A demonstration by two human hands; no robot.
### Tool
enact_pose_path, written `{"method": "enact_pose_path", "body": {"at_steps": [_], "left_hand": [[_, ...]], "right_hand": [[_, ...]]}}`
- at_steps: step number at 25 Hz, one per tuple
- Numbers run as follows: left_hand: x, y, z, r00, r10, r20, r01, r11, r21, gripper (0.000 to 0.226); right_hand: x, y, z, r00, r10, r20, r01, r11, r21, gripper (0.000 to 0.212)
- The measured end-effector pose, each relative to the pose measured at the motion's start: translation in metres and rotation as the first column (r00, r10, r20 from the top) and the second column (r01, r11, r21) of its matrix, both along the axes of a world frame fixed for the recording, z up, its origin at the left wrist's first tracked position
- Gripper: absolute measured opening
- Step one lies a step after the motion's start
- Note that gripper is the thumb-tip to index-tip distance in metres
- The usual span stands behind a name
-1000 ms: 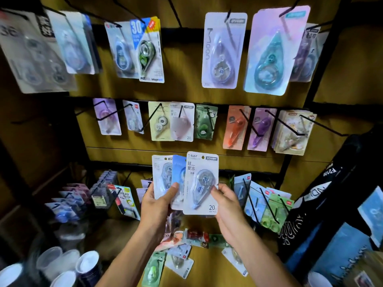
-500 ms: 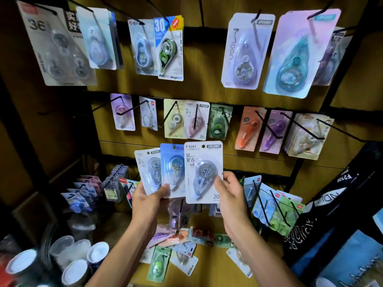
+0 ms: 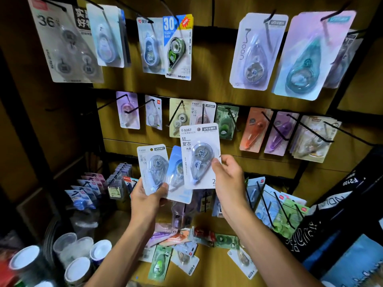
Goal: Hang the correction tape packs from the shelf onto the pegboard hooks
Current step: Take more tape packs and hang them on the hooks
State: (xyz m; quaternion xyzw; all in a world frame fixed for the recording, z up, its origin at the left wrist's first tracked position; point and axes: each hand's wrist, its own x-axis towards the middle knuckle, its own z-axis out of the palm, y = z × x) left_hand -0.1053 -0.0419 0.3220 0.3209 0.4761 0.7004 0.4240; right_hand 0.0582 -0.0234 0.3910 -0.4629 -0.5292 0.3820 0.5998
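**Lifting a T-9267 pack toward the middle row**

Pinching its lower right edge between thumb and curled fingers, the right hand [image 3: 227, 179] holds a white card-backed correction tape pack with a clear plastic blister [image 3: 200, 155] up in front of the brown pegboard [image 3: 213, 88], its top just below a matching pack on a black wire hook [image 3: 203, 116]. The left hand [image 3: 148, 196] grips two more, a pale grey-white carded pack [image 3: 153, 167] and a blue carded pack [image 3: 178, 175] fanned behind it. Others lie loose on the wooden shelf [image 3: 209, 264].

Such packs are probably light, thin and stiff enough to hold by one edge; the glossy blister may slip, so the bare card margin seems the safer hold.

Readable print: "T-9267", "LPS", "T-9264", and "30", "PET", "36", "Moon" above.
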Motion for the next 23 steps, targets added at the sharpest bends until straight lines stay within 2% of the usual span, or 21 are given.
{"method": "enact_pose_path", "body": {"at_steps": [9, 16, 20, 23], "left_hand": [[-0.010, 0.002, -0.006, 1.000, 0.010, 0.009, -0.010, 1.000, 0.004, 0.033], [-0.011, 0.004, -0.012, 0.999, -0.010, 0.032, 0.009, 1.000, 0.012, 0.036], [-0.011, 0.005, -0.015, 0.999, -0.011, 0.032, 0.011, 1.000, 0.003, 0.036], [-0.012, 0.008, -0.015, 0.999, -0.008, 0.034, 0.009, 1.000, -0.010, 0.036]], "right_hand": [[-0.004, -0.011, 0.008, 0.997, -0.057, -0.055, 0.059, 0.998, 0.030, 0.014], [-0.003, -0.017, 0.005, 0.991, -0.019, -0.134, 0.025, 0.999, 0.045, 0.011], [-0.006, -0.016, 0.007, 0.996, -0.009, -0.083, 0.011, 1.000, 0.027, 0.008], [-0.009, 0.000, 0.012, 0.997, -0.045, -0.060, 0.042, 0.998, -0.045, 0.008]]}}
